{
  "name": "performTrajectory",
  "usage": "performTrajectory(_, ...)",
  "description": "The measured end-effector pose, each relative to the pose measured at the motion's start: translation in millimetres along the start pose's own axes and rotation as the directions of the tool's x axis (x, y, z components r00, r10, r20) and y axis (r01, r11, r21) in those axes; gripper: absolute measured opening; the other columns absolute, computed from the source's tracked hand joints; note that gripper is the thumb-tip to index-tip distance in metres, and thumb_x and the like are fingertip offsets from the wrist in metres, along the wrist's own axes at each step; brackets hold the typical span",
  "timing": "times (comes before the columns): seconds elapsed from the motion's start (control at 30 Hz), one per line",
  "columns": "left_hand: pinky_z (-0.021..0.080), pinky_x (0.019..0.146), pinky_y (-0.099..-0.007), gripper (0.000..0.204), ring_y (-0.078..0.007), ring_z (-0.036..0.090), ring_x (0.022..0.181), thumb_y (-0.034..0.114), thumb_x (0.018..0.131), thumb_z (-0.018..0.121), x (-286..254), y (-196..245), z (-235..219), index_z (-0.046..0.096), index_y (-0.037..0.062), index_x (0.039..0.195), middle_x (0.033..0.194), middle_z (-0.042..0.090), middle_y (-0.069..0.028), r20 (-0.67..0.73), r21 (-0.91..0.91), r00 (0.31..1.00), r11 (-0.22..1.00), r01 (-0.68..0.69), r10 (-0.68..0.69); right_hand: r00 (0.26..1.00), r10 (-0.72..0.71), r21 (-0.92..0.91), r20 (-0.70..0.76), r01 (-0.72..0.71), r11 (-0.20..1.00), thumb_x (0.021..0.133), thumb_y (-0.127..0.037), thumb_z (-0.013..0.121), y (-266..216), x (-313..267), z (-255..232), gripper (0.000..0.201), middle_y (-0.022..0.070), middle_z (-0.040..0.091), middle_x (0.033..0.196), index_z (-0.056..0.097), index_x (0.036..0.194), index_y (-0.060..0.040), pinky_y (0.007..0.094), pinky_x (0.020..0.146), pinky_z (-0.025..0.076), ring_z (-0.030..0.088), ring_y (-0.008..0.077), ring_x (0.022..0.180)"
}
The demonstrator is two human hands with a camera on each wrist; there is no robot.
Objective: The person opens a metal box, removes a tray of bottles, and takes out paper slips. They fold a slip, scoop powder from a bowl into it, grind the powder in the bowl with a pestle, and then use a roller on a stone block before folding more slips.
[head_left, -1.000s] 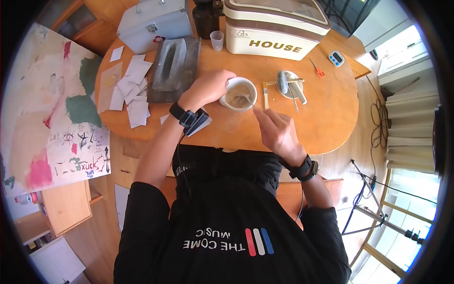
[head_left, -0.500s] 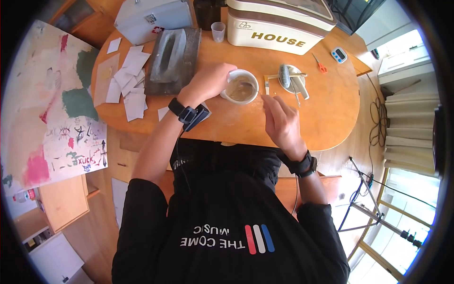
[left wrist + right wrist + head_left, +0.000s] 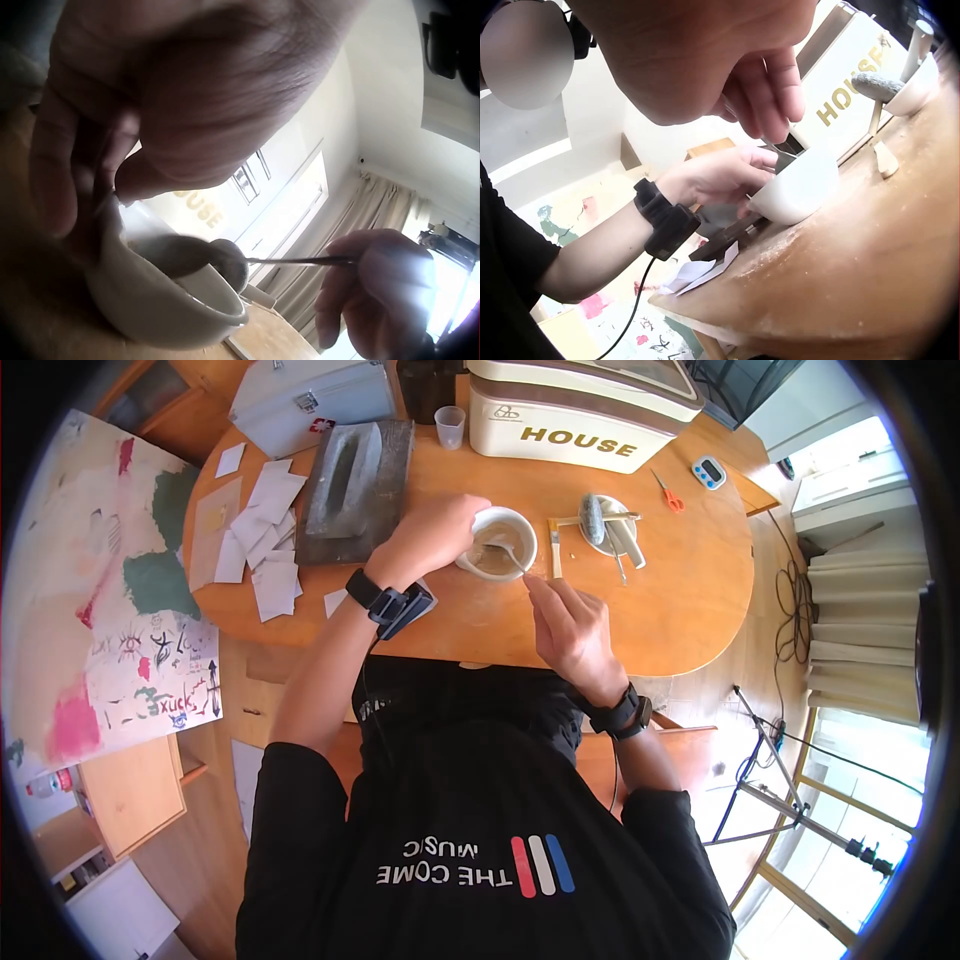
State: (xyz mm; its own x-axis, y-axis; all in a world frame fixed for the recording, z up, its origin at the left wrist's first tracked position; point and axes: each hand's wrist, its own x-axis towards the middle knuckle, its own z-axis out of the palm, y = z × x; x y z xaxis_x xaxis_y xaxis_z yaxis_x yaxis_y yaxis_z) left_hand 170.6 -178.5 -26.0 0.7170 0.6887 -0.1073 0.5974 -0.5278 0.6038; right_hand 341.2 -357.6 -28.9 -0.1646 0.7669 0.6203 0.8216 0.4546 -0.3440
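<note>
A white bowl of greyish-brown paste stands on the round wooden table. My left hand grips its near-left rim, fingers curled over the edge. My right hand pinches the handle of a thin metal spoon, whose head sits in the paste inside the bowl.
A small dish with tools and a brush lie right of the bowl. Behind are a grey block, a "HOUSE" tin, a plastic cup, a metal case, scissors and a timer. Paper slips lie left.
My right hand has moved the spoon around inside the bowl, swinging right and then back toward the near rim. The left hand keeps its hold on the bowl.
</note>
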Motion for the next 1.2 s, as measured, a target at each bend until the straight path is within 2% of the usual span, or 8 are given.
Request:
performTrajectory(0.2, 0.054, 0.093, -0.0467, 0.031, -0.0415, 0.069, 0.107, 0.003, 0.1, 0.053, 0.4, -1.8, 0.9, 0.069, -0.0002, 0.125, 0.115, 0.072, -0.0244, -0.006, 0.01, 1.0, 1.0, -0.002, 0.002, 0.998, 0.048, 0.067, -0.031, -0.046, 0.997, 0.084, 0.012, 0.068, 5.6, -2.5, -0.1, 0.031, 0.0114, 0.065, 0.081, 0.065, 0.114, 0.006, 0.0359, 0.054, 0.052, 0.065, 0.0234, 0.063)
performTrajectory(0.23, 0.054, 0.092, -0.0467, 0.03, -0.0421, 0.069, 0.106, 0.003, 0.099, 0.054, 1.3, -0.3, -0.3, 0.07, 0.0, 0.125, 0.113, 0.072, -0.0248, -0.004, 0.014, 1.0, 1.0, -0.009, 0.009, 0.981, 0.181, 0.168, -0.064, -0.168, 0.971, 0.087, 0.01, 0.066, 6.4, -3.2, -3.0, 0.028, 0.0119, 0.067, 0.082, 0.065, 0.115, 0.0062, 0.035, 0.054, 0.052, 0.065, 0.0221, 0.062)
performTrajectory(0.3, 0.054, 0.09, -0.0466, 0.03, -0.0434, 0.069, 0.104, 0.002, 0.099, 0.054, -0.9, 4.4, -2.6, 0.07, 0.0006, 0.125, 0.111, 0.072, -0.0258, -0.008, -0.025, 1.0, 1.0, -0.004, 0.004, 0.896, 0.434, 0.367, -0.098, -0.373, 0.852, 0.093, 0.006, 0.063, 9.1, -5.0, -13.1, 0.023, 0.0129, 0.071, 0.084, 0.064, 0.117, 0.0066, 0.0333, 0.055, 0.052, 0.066, 0.0194, 0.061)
performTrajectory(0.4, 0.053, 0.085, -0.0475, 0.028, -0.0453, 0.068, 0.099, 0.001, 0.097, 0.055, 1.7, -3.3, 1.4, 0.07, 0.0013, 0.12, 0.105, 0.07, -0.0269, -0.035, -0.055, 0.998, 0.997, -0.048, 0.046, 0.586, 0.805, 0.837, -0.093, -0.391, 0.382, 0.104, -0.005, 0.057, 38.0, -3.5, -38.6, 0.019, 0.0161, 0.073, 0.086, 0.062, 0.117, 0.0059, 0.0311, 0.056, 0.053, 0.066, 0.0187, 0.06)
performTrajectory(0.53, 0.052, 0.08, -0.0503, 0.022, -0.0451, 0.068, 0.094, -0.001, 0.094, 0.055, -0.4, 1.2, 2.4, 0.07, 0.0008, 0.111, 0.1, 0.07, -0.0263, -0.082, -0.116, 0.994, 0.99, -0.081, 0.072, 0.462, 0.856, 0.898, -0.231, -0.238, 0.37, 0.108, -0.014, 0.053, 89.1, -17.6, -81.2, 0.022, 0.0181, 0.073, 0.085, 0.061, 0.116, 0.0043, 0.0324, 0.057, 0.054, 0.066, 0.0214, 0.059)
performTrajectory(0.67, 0.053, 0.083, -0.0488, 0.027, -0.0443, 0.069, 0.098, 0.003, 0.099, 0.053, -0.5, 5.4, -1.8, 0.068, 0.0006, 0.121, 0.106, 0.07, -0.0266, -0.02, -0.033, 0.999, 0.999, -0.028, 0.027, 0.368, 0.809, 0.647, -0.458, -0.487, 0.587, 0.107, -0.012, 0.053, 113.1, -46.0, -101.4, 0.02, 0.017, 0.074, 0.087, 0.062, 0.115, 0.0042, 0.029, 0.055, 0.053, 0.066, 0.0172, 0.059)
performTrajectory(0.83, 0.053, 0.08, -0.0493, 0.026, -0.0443, 0.069, 0.095, 0.003, 0.095, 0.055, -1.6, 0.2, 2.5, 0.069, 0.0012, 0.117, 0.102, 0.072, -0.0246, -0.061, -0.063, 0.997, 0.997, -0.048, 0.044, 0.334, 0.871, 0.608, -0.359, -0.625, 0.49, 0.104, -0.007, 0.056, 134.8, -90.7, -85.1, 0.023, 0.0173, 0.078, 0.096, 0.071, 0.114, 0.0069, 0.0247, 0.055, 0.052, 0.068, 0.0135, 0.062)
performTrajectory(1.2, 0.054, 0.071, -0.0457, 0.03, -0.0383, 0.071, 0.076, 0.006, 0.103, 0.05, -1.8, 5.7, -1.8, 0.067, 0.0002, 0.127, 0.097, 0.071, -0.0264, -0.013, 0.0, 0.999, 0.999, -0.042, 0.042, 0.454, 0.883, 0.538, -0.116, -0.719, 0.44, 0.102, -0.009, 0.059, 124.8, -86.8, -48.2, 0.029, 0.0106, 0.079, 0.097, 0.069, 0.125, 0.0076, 0.0223, 0.056, 0.05, 0.064, 0.0087, 0.062)
